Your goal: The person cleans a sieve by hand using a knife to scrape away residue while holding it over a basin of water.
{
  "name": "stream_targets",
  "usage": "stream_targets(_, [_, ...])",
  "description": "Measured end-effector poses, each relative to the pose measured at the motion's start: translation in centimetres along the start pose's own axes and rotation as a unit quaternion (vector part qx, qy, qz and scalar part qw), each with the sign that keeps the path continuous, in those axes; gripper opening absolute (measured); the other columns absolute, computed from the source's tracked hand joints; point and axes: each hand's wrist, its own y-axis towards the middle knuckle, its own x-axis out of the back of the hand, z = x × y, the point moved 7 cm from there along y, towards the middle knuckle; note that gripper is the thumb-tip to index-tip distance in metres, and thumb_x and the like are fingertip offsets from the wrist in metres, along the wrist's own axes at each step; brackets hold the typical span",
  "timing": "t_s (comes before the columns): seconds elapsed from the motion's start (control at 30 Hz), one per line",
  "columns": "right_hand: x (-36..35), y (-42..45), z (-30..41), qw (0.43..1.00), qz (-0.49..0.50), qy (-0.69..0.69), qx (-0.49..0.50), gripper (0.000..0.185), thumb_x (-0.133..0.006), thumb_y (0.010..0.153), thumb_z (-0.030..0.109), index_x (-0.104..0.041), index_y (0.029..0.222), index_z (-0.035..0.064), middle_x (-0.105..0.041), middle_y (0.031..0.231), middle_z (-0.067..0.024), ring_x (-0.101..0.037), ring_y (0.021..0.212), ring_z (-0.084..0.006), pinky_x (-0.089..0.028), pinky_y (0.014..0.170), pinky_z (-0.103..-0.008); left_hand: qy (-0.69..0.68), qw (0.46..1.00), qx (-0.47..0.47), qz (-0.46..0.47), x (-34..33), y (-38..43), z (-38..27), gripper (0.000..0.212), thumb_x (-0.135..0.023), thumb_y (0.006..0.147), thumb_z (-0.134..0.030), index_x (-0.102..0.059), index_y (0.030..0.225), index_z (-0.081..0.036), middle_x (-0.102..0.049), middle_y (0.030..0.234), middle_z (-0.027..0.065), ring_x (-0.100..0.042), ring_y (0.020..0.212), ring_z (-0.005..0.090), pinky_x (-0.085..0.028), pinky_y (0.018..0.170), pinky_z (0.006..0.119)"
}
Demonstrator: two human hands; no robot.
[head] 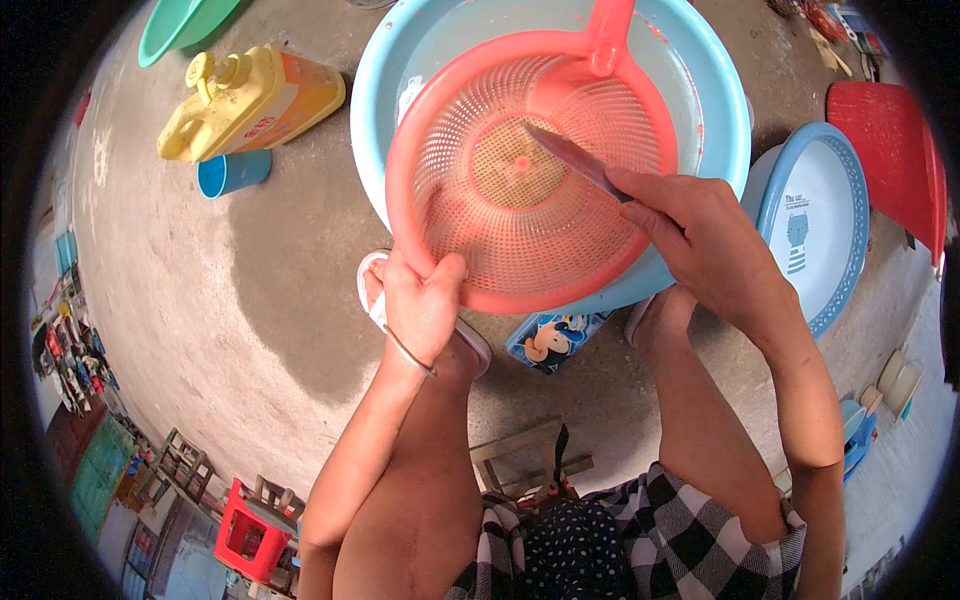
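My left hand (pixel 427 300) grips the near left rim of a coral-red plastic colander (pixel 525 277), with the thumb over the edge. The colander looks bare inside and is tilted towards me. Behind it, a large light-blue plastic basin (pixel 367 135) holds water with small red bits floating near its wall. In my right hand (pixel 697 232) is a knife (pixel 574 155), its blade pointing up and left over the colander's mesh bottom. The knife's handle is hidden by my fingers. Whether the blade touches the mesh, I cannot tell.
Left of the basin stand a yellow jug (pixel 255 101) and a blue cup (pixel 234 174). A white-and-blue basin (pixel 817 232) leans at the right, near a red plastic object (pixel 885 150). Between my feet lies a blue cartoon-printed box (pixel 559 339). A red stool (pixel 251 532) is lower left.
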Motion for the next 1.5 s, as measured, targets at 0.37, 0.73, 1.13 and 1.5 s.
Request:
stream_targets(0.37, [-0.1, 0.0, 0.0, 0.998, 0.045, -0.014, -0.032, 0.027, -0.057, 0.087, 0.005, -0.06, 0.113, -0.0025, -0.064, 0.089, -0.0221, -0.063, 0.079, -0.0341, -0.049, 0.072, -0.0349, -0.007, 0.999, 0.034, 0.024, 0.0, 0.0, 0.2, 0.036, -0.055, 0.075, 0.0, -0.055, 0.111, 0.007, -0.063, 0.085, 0.0075, -0.057, 0.071, 0.0126, -0.047, 0.064, 0.025])
stream_targets(0.73, [1.1, 1.4, 0.7, 0.977, 0.111, -0.163, 0.081, 0.027, -0.052, 0.088, 0.006, -0.057, 0.114, -0.0025, -0.063, 0.091, -0.0236, -0.06, 0.082, -0.0401, -0.049, 0.072, -0.0367, -0.029, 0.999, -0.001, 0.017, 0.1, -0.1, 0.0, 0.037, -0.054, 0.075, 0.0, -0.056, 0.111, 0.007, -0.062, 0.081, 0.0035, -0.055, 0.07, 0.0098, -0.045, 0.065, 0.023])
stream_targets(1.13, [-5.3, -1.9, -2.0, 0.566, 0.063, 0.744, -0.349, 0.025, -0.044, 0.099, 0.03, -0.046, 0.091, 0.0064, -0.04, 0.065, 0.002, -0.032, 0.038, -0.0008, -0.026, 0.027, -0.015, -0.014, 1.0, 0.011, 0.019, 0.2, 0.1, 0.4, 0.028, -0.054, 0.075, 0.0, -0.058, 0.102, 0.006, -0.06, 0.074, 0.0023, -0.053, 0.062, 0.0089, -0.043, 0.055, 0.024])
stream_targets(1.5, [-2.2, -0.3, -2.4, 0.896, 0.105, 0.351, -0.251, 0.02, -0.047, 0.098, 0.021, -0.056, 0.098, 0.0029, -0.05, 0.066, -0.0019, -0.037, 0.042, -0.0055, -0.031, 0.035, -0.0189, -0.001, 0.999, 0.011, 0.033, 0.0, 0.3, 0.1, 0.026, -0.055, 0.075, -0.001, -0.058, 0.1, 0.006, -0.059, 0.071, 0.0028, -0.054, 0.061, 0.0093, -0.044, 0.054, 0.024])
